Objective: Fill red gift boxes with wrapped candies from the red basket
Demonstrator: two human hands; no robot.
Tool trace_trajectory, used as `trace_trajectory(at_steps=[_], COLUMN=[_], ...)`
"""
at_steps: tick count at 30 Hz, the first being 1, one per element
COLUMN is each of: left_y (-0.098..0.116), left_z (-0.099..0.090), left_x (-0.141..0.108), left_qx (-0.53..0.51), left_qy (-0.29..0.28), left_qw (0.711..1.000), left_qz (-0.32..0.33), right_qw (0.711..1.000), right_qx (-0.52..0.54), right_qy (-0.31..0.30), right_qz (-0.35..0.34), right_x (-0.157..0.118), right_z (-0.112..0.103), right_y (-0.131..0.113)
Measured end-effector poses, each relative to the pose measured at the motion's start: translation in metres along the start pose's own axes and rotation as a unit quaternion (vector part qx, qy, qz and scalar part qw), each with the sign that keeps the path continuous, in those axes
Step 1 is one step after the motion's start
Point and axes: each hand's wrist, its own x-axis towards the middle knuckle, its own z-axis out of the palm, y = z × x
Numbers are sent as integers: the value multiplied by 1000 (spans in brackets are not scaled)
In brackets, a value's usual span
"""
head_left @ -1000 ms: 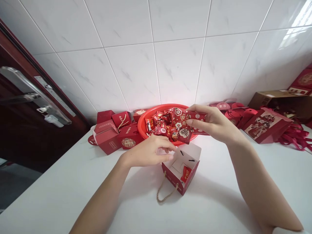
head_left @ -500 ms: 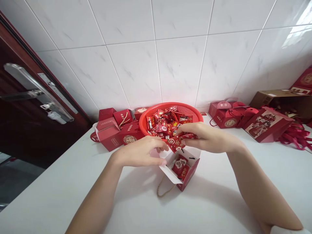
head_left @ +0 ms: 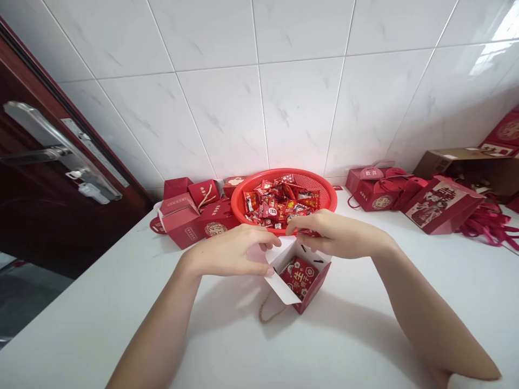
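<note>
An open red box with white inner flaps stands on the white table, its twine loop lying at the left. Inside it lies a red packet with gold characters. My left hand grips the box's left flap, thumb on the flap edge and fingers curled at the back. Over the box's back edge, my right hand has thumb and fingers closed round another red packet, mostly hidden. Just behind stands a red perforated basket full of wrapped candies.
Red gift boxes sit left of the basket. More red boxes, a printed red box, red ribbons and a cardboard carton are at the right. A tiled wall rises behind; a dark door is at left.
The gold-patterned packet has left my right hand's fingers and now lies in the box, covering the packets there. My right hand has moved slightly left; my left hand has barely moved.
</note>
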Motion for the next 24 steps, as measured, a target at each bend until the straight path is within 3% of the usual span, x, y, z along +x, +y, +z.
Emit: trace_trajectory(at_steps=[4,11,17,24], left_y=[-1,0,-2,1], left_z=[0,0,-1,-3], left_x=[0,-2,-4,-9], left_qx=[8,10,20,56], left_qy=[-10,-1,-9,-53], left_qw=[1000,1000,1000,994], left_qz=[-10,-10,-20,-83], right_qw=[994,952,972,991], right_qx=[100,282,171,77], right_qy=[45,67,160,65], right_qz=[26,99,33,88], right_x=[2,13,17,14], right_z=[3,12,15,20], right_y=[-4,2,8,2])
